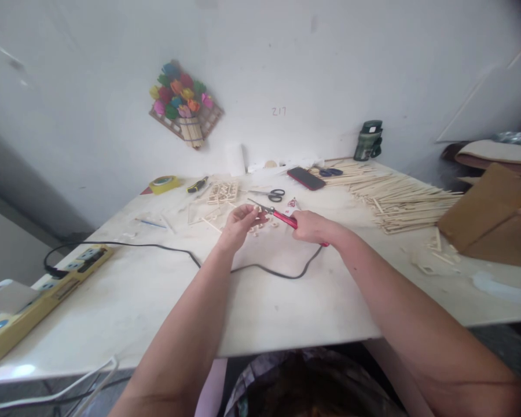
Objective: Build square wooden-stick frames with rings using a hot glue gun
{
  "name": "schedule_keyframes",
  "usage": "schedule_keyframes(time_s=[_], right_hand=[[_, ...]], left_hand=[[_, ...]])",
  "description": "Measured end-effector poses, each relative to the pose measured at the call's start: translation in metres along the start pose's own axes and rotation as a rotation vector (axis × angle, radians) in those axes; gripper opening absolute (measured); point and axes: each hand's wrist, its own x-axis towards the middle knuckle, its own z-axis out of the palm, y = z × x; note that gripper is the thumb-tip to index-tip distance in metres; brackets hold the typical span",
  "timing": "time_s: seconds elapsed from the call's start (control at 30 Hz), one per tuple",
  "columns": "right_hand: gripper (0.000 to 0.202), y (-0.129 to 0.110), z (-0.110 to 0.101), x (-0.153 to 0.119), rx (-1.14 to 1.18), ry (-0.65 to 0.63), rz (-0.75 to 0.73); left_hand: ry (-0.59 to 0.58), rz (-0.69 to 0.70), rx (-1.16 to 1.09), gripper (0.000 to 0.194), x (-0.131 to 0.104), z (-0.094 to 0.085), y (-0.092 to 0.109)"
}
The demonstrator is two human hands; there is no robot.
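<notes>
One broad whitish table (260,313) fills most of the view, set against a pale wall (260,69). Brown cardboard box (495,214) at the right; long heap of thin pale wooden sticks (399,200) to its left. Yellow multi-socket power strip (65,284) along the left side, black cord (278,273) running from it towards the hands. On the wall, a lattice ornament with multicoloured flowers (182,101). Dark green bottle (368,141) at the back right.

Right hand (311,226): fingers wrapped around a red-handled tool with a slim metal end (284,218), held over the middle of the table and slanting towards the other hand. Left hand (239,225): thumb and finger pinching a small pale piece (257,209) right by the metal end; whether they touch, cannot tell.

Beyond the hands: red-edged dark phone (306,178), yellow tape roll (164,185), black-handled scissors (276,195). Tiny pale bits (260,230) lie beneath the hands.
</notes>
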Motion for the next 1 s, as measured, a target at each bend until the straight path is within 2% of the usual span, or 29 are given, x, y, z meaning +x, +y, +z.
schedule_keyframes(time_s=[0.37, 0.57, 0.73, 1.0], right_hand=[[0.035, -0.001, 0.005, 0.001, 0.038, 0.035, -0.003], [0.031, 0.002, 0.013, 0.006, 0.029, 0.082, -0.030], [0.026, 0.002, 0.017, 0.008, 0.018, 0.117, -0.008], [0.030, -0.007, 0.014, 0.003, -0.073, 0.200, 0.018]], left_hand=[[0.015, -0.009, -0.069, 0.019, 0.000, -0.001, 0.001], [-0.014, -0.023, -0.088, 0.016, 0.001, -0.004, 0.000], [0.005, -0.030, -0.102, 0.016, 0.001, -0.004, 0.001], [0.020, -0.074, -0.132, 0.018, 0.002, -0.009, 0.000]])
